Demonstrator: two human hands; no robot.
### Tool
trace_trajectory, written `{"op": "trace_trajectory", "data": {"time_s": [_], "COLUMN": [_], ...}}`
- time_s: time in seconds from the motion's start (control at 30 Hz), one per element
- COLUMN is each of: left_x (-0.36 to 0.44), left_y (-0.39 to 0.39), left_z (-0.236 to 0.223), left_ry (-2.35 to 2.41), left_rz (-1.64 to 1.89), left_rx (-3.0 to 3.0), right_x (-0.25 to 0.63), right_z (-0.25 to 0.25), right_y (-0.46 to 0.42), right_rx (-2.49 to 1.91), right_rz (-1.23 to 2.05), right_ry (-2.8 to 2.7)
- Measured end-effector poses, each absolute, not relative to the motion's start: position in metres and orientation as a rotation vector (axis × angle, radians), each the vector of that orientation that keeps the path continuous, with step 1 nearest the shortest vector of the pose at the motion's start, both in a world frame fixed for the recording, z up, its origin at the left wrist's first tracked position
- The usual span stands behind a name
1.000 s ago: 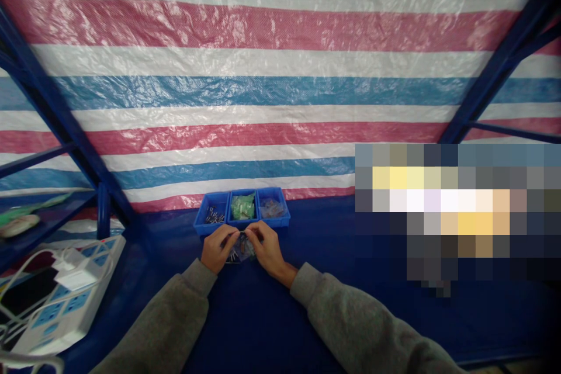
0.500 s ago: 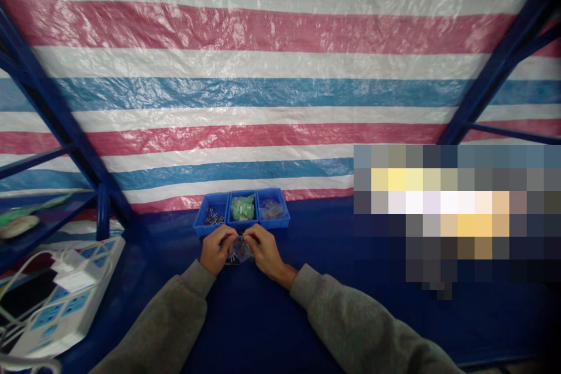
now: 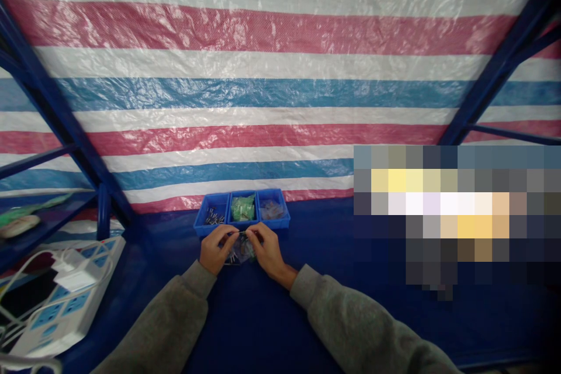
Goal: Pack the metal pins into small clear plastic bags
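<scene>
My left hand (image 3: 215, 249) and my right hand (image 3: 265, 249) meet over the blue table, thumbs and forefingers pinched. A small thin metallic-looking part (image 3: 242, 232) spans the gap between my fingertips, and both hands grip it; its exact kind is too small to make out. Just below, partly covered by my fingers, lie clear plastic and small parts (image 3: 240, 251). Right behind my hands stand three joined blue bins: the left bin (image 3: 203, 222) has slim silver-and-dark pieces, the middle one a green bag (image 3: 242, 208), the right one a clear bag (image 3: 270, 209).
At the left, a white power strip (image 3: 72, 321) carries plugged-in white chargers (image 3: 74, 272) and loose cables. Blue metal frame posts (image 3: 65, 111) slope up on both sides. A striped plastic sheet (image 3: 280, 93) hangs behind the table. A pixelated patch covers the right side.
My right fingertips have shifted slightly right, away from my left ones, so the thin part between them shows more clearly. The bins and forearms have hardly moved.
</scene>
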State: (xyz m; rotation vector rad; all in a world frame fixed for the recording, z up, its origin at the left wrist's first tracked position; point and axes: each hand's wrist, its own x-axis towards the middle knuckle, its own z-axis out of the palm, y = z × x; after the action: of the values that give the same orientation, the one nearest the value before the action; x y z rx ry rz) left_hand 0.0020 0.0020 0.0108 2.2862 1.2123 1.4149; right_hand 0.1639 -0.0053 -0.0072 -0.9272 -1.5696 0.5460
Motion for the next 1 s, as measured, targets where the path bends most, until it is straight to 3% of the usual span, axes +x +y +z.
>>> {"op": "trace_trajectory", "data": {"time_s": [0.67, 1.0], "left_x": [0.002, 0.0038], "left_y": [0.0022, 0.0007], "left_z": [0.009, 0.0103], "left_ry": [1.208, 1.192], "left_rz": [1.494, 1.365], "left_rx": [2.165, 1.971], "right_x": [0.1627, 0.1643], "right_z": [-0.0077, -0.0074], "right_y": [-0.0049, -0.0045], "right_rx": [-0.881, -0.922], "right_rz": [0.53, 0.51], "right_ry": [-1.624, -1.579]}}
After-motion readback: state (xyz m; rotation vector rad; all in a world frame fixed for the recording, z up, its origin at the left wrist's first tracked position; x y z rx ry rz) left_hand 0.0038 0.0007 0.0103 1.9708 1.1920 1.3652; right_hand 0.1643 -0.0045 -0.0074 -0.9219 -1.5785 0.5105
